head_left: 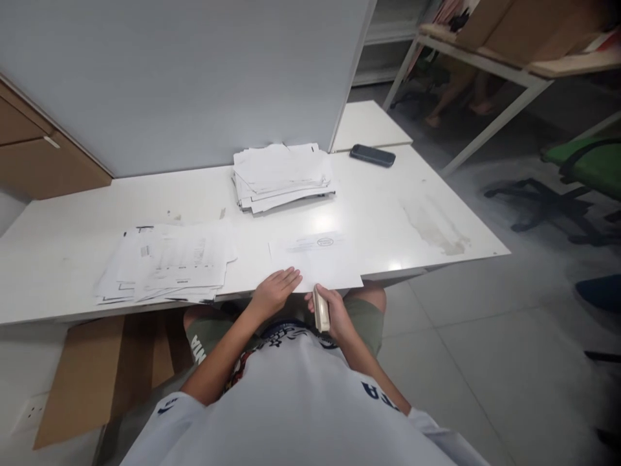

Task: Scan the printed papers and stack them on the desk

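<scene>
At the near edge of a white desk (378,223), a seated person works with two bare hands. The right hand (337,314) is closed around a cream-colored stapler (321,310); the stapler is held upright in my line of sight, its upper end just beside the near edge of a printed sheet (325,265). Whether the stapler touches the paper cannot be determined. The left hand (274,291) is flat, palm down, fingers extended and together, with the fingertips over the near left corner of the same sheet. The sheet lies on the desk in front of the person and bears an oval stamp mark (325,242) near its far edge.

To the left of the sheet lies a loosely fanned pile of printed papers (179,259), reaching the near edge of the desk. Behind the sheet, against a gray partition (194,77), sits a thicker paper stack (281,171) with uneven edges. A dark smartphone (372,155) rests near the far right corner. A cardboard box (58,155) stands at the far left, and a green chair (585,165) stands on the floor at right.
</scene>
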`<state>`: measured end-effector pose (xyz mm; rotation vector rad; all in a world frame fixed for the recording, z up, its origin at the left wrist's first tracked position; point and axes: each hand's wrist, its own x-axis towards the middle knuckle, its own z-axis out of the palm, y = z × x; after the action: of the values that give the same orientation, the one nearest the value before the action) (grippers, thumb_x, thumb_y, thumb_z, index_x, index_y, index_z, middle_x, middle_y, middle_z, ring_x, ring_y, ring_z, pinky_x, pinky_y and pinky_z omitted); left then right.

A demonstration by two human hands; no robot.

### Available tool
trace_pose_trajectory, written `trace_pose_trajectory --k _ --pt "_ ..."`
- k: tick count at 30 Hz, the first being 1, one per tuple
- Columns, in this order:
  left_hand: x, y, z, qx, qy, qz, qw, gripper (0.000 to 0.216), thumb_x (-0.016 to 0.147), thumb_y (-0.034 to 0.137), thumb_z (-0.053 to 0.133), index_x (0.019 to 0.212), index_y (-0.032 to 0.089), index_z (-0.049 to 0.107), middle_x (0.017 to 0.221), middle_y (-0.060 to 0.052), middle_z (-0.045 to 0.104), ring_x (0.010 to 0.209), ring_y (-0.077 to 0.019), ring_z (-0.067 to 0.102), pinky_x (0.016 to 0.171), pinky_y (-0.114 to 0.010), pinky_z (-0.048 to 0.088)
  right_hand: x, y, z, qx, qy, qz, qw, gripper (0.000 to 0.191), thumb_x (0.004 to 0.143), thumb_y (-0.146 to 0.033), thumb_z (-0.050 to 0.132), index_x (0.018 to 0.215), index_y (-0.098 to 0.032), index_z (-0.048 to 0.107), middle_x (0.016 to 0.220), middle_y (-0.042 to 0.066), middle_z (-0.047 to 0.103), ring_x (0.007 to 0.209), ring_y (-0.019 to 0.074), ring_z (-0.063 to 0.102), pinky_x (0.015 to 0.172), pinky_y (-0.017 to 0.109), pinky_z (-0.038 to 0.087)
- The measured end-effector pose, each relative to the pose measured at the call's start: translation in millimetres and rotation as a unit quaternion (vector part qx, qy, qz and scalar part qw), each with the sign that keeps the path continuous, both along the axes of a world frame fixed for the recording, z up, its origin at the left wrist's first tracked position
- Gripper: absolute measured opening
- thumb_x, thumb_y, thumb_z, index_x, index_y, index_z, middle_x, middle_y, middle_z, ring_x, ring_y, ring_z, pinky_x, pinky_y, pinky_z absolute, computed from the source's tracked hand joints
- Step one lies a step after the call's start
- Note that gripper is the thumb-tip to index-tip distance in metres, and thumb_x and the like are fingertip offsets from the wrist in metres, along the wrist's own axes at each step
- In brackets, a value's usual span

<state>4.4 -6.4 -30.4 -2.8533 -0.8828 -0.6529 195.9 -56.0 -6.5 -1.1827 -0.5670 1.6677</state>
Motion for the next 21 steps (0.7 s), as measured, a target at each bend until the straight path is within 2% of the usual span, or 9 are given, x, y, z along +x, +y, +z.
trace_pose_trajectory --k 2,4,7,10,12,14,16,18,21 --pt "-3 14 14.8 0.036 -0.018 0.004 0.999 0.053 0.091 0.003 0.034 0.141 0.017 0.046 0.132 -0.01 0.062 0.128 -0.0189 0.054 0.1 -0.036 0.051 2 -1 3.5 0.006 0.023 -0.004 1.0 0.038 0.071 -0.054 0.07 0.066 -0.016 0.068 0.054 0.004 0.062 0.046 0.0129 0.052 0.044 0.024 0.039" --pt "-10 39 44.8 0.109 -0.053 0.033 0.992 0.054 0.092 0.003 0.034 0.143 0.018 0.044 0.126 -0.009 0.066 0.12 -0.018 0.061 0.094 -0.033 0.053 7 -3 6.6 0.018 0.051 -0.026 0.998 0.036 0.071 -0.053 0.072 0.077 -0.017 0.07 0.064 0.003 0.066 0.049 0.0132 0.054 0.046 0.024 0.042" --pt "-22 80 117.6 0.215 -0.127 0.135 0.959 0.053 0.094 0.006 0.034 0.144 0.021 0.043 0.121 -0.008 0.069 0.111 -0.018 0.066 0.093 -0.033 0.052 17 -5 8.0 0.036 0.066 -0.065 0.995 0.037 0.07 -0.052 0.073 0.084 -0.019 0.07 0.073 0.003 0.069 0.053 0.0136 0.056 0.048 0.024 0.045" --pt "-23 102 194.2 0.273 -0.22 0.246 0.904 0.051 0.097 0.011 0.031 0.146 0.022 0.041 0.133 -0.007 0.062 0.124 -0.0223 0.058 0.107 -0.043 0.042 28 -9 2.1 0.026 0.052 -0.103 0.993 0.038 0.07 -0.053 0.074 0.082 -0.017 0.069 0.071 0.004 0.067 0.054 0.0139 0.056 0.049 0.024 0.047" --pt "-16 110 224.6 0.331 -0.287 0.285 0.853 0.051 0.098 0.013 0.028 0.147 0.022 0.038 0.142 -0.006 0.054 0.136 -0.0252 0.045 0.113 -0.051 0.032 34 -12 -6.1 0.007 0.044 -0.136 0.99 0.04 0.068 -0.054 0.075 0.081 -0.017 0.068 0.069 0.004 0.067 0.054 0.0149 0.057 0.048 0.025 0.048" --pt "-2 126 230.9 0.385 -0.331 0.306 0.805 0.051 0.098 0.016 0.028 0.148 0.024 0.037 0.148 -0.004 0.047 0.143 -0.0268 0.033 0.117 -0.057 0.021 38 -15 -16.0 -0.013 0.038 -0.163 0.986 0.043 0.064 -0.055 0.077 0.081 -0.016 0.068 0.068 0.004 0.067 0.053 0.0161 0.058 0.047 0.027 0.048" --pt "15 160 216.8 0.394 -0.338 0.315 0.794 0.05 0.098 0.018 0.031 0.146 0.028 0.039 0.15 -0.001 0.045 0.147 -0.0262 0.025 0.118 -0.059 0.015 41 -17 -24.9 -0.03 0.032 -0.177 0.983 0.044 0.062 -0.056 0.078 0.08 -0.016 0.069 0.067 0.005 0.068 0.051 0.0169 0.059 0.046 0.027 0.048" --pt "31 207 190.0 0.321 -0.308 0.304 0.843 0.051 0.097 0.015 0.028 0.141 0.033 0.046 0.145 0.001 0.05 0.146 -0.0225 0.027 0.117 -0.058 0.021 43 -19 -31.1 -0.041 0.027 -0.184 0.982 0.045 0.06 -0.056 0.078 0.079 -0.017 0.069 0.066 0.005 0.069 0.05 0.0172 0.059 0.045 0.028 0.049" --pt "41 268 139.7 0.13 -0.246 0.284 0.918 0.053 0.091 0.008 0.027 0.133 0.023 0.056 0.144 -0.007 0.052 0.142 -0.0239 0.036 0.111 -0.054 0.035 47 -20 -35.8 -0.04 0.018 -0.183 0.982 0.046 0.059 -0.057 0.079 0.079 -0.017 0.069 0.066 0.005 0.07 0.051 0.0169 0.06 0.045 0.027 0.05"
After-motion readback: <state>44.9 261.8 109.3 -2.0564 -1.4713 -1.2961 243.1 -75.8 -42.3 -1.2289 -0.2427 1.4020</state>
